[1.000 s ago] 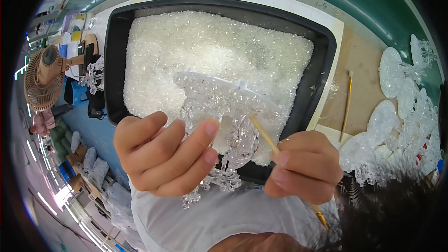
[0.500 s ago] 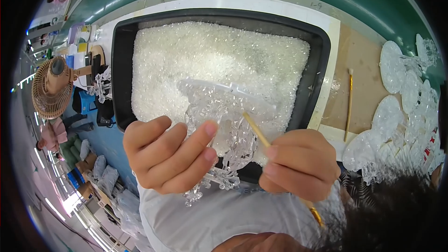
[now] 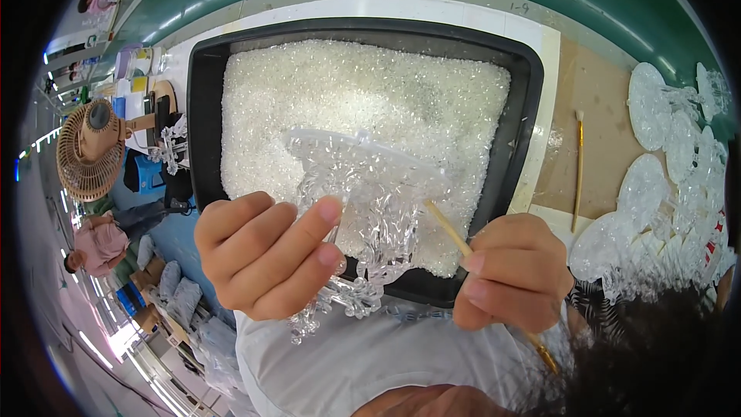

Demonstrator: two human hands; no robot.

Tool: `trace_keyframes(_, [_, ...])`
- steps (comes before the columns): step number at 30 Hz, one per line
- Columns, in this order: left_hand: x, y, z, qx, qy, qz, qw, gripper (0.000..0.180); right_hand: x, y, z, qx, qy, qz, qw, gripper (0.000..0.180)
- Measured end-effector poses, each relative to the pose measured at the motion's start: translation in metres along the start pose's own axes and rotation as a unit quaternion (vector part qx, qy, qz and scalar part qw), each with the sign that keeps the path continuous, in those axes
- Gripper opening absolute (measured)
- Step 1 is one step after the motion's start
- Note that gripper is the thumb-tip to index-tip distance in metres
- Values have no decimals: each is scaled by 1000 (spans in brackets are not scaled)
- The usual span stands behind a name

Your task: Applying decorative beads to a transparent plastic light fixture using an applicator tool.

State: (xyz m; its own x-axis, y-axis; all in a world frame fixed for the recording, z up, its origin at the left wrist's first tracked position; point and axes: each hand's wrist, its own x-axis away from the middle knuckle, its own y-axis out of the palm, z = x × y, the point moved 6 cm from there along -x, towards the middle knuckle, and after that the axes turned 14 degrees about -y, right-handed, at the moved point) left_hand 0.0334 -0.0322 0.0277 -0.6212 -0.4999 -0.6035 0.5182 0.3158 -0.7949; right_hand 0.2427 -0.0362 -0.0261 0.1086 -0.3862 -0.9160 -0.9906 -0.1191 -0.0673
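Note:
My left hand (image 3: 270, 255) is closed on a clear plastic ornament (image 3: 363, 185) with a rounded, disc-like edge and glassy, branching parts. It is held tilted over a black tray (image 3: 525, 131) filled with small, shiny clear granules (image 3: 347, 77). In my right hand (image 3: 513, 272) a thin brush (image 3: 446, 224) is pinched. The plain wooden end of its handle points at the ornament's right side, and its gold-coloured part shows below my hand. Whether the tip touches the ornament I cannot tell. Part of the ornament is hidden behind my left fingers.
To the right, another brush (image 3: 579, 170) lies on a brown board (image 3: 602, 100). Several clear plastic pieces (image 3: 648, 185) are piled beyond it. A brown fan (image 3: 91, 143) stands at the left, where a person in pink (image 3: 100, 243) is visible.
The brush tip and my right hand have shifted slightly right and down, away from the ornament's middle. My left hand and the ornament have moved a little left.

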Motion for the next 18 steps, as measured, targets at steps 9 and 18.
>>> trace_keyframes(9, [-3, 1, -2, 17, -14, -1, 1000, 11, -1, -1, -1, 42, -3, -7, 999, 27])
trace_keyframes(18, [-7, 2, -16, 48, -104, 1, 993, 13, 6, 0, -5, 4, -26, 9, 1000, 23])
